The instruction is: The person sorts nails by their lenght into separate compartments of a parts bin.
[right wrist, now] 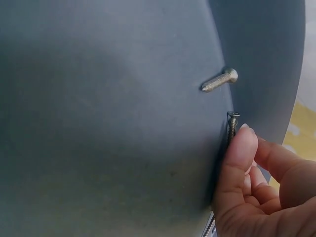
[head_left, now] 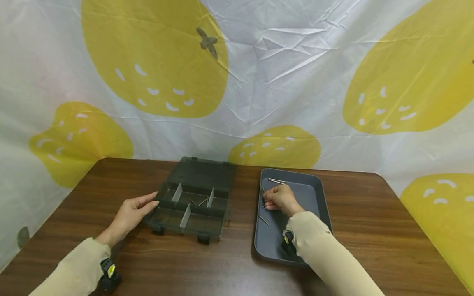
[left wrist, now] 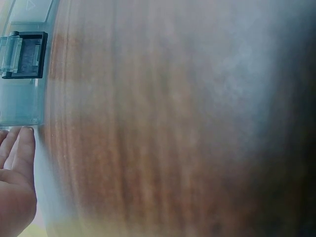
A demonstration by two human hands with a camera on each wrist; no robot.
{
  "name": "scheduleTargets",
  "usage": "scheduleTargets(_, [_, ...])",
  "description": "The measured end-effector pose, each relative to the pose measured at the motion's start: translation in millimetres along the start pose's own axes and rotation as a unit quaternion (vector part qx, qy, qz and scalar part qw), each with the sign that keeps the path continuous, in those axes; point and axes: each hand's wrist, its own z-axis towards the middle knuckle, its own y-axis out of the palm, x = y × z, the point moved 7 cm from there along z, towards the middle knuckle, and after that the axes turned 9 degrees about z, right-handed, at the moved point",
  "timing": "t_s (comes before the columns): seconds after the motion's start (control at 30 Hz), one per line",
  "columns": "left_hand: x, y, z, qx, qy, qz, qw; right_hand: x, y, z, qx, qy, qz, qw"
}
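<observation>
My left hand (head_left: 129,213) touches the left side of a dark translucent compartment box (head_left: 201,226) with its lid raised. The left wrist view shows straight fingers (left wrist: 22,153) against the box's edge, beside a latch (left wrist: 32,54). Several thin screws (head_left: 201,201) lie in the box's middle compartment. Inside the grey tray (head_left: 274,250), my right hand (head_left: 281,199) pinches a screw (right wrist: 232,123) by the tray's left wall; the fingers hide its lower part. Another screw (right wrist: 219,80) lies close by on the tray floor. More screws (head_left: 277,181) rest at the tray's far end.
Box and tray stand apart on a brown wooden table (head_left: 222,271), the tray to the right. White dividers (head_left: 185,216) split the box into compartments. Behind the table hangs a white cloth (head_left: 255,102) with yellow fruit prints.
</observation>
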Motion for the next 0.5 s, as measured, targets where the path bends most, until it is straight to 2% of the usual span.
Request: scheduleTargets(0.5, [-0.6,-0.2,-0.3,-0.004,-0.002,-0.004,1.0,1.1,0.1,2.9,0.025,0.004,-0.054,0.998])
